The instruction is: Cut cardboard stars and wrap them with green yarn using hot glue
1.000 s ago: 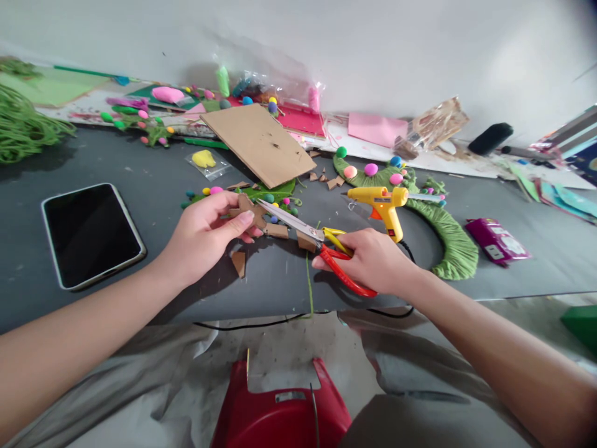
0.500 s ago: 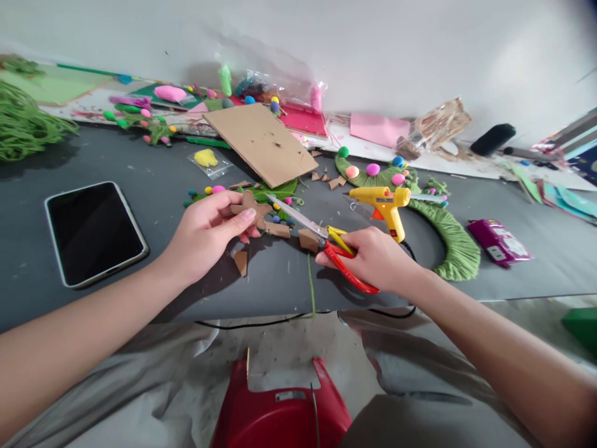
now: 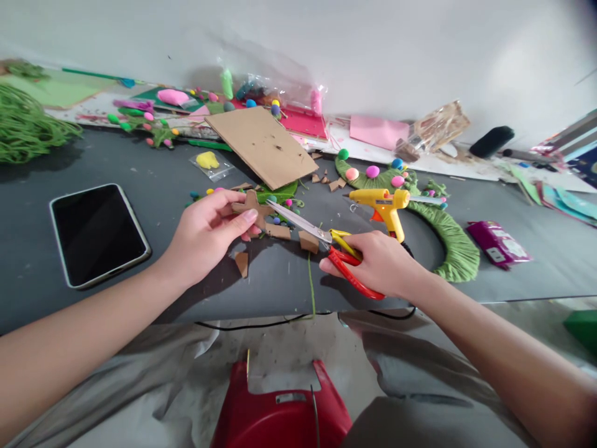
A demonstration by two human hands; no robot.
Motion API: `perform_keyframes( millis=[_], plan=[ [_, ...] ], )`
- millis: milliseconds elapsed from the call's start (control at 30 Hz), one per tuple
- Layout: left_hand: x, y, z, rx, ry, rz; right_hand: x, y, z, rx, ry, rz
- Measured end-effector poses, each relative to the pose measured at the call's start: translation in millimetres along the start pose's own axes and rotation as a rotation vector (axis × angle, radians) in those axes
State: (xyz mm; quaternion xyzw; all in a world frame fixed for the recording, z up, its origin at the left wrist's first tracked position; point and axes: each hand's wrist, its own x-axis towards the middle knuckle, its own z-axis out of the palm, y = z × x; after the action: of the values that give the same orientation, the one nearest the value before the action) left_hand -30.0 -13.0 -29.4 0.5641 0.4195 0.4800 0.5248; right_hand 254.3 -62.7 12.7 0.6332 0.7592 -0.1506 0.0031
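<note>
Between thumb and fingers, my left hand (image 3: 212, 233) pinches a small cardboard star (image 3: 255, 208), part of it covered by the fingers. My right hand (image 3: 380, 261) grips a pair of scissors (image 3: 342, 252) by red and yellow handles. The blades point left, and their tips lie close to the star's right side. Below the hands, cardboard scraps (image 3: 308, 241) are scattered on the grey table (image 3: 275, 292). A yellow glue gun (image 3: 385, 202) rests just beyond my right hand, against a wreath wrapped in green yarn (image 3: 454, 242) that carries coloured pompoms.
A tablet (image 3: 99, 235) lies left of my left arm. Behind the hands is a cardboard sheet (image 3: 263, 146). Green yarn (image 3: 32, 124) is heaped at the far left, and a purple packet (image 3: 498, 242) lies at right. A red stool (image 3: 280, 417) stands below the table edge.
The scissors and my right hand have shifted slightly right and down. The star has turned a little in my left hand, which keeps its pinch.
</note>
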Motion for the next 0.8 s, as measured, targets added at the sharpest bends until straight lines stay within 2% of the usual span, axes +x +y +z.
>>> perform_keyframes(
  millis=[567,800],
  plan=[
    [0.7,-2.9,-2.1,0.017,-0.021,0.023,-1.0,-1.0,0.8,-0.089,-0.004,-0.007],
    [1.7,-1.0,-0.9,0.074,0.012,0.014,-0.4,-0.5,-0.6,-0.087,-0.02,-0.022]
  ],
)
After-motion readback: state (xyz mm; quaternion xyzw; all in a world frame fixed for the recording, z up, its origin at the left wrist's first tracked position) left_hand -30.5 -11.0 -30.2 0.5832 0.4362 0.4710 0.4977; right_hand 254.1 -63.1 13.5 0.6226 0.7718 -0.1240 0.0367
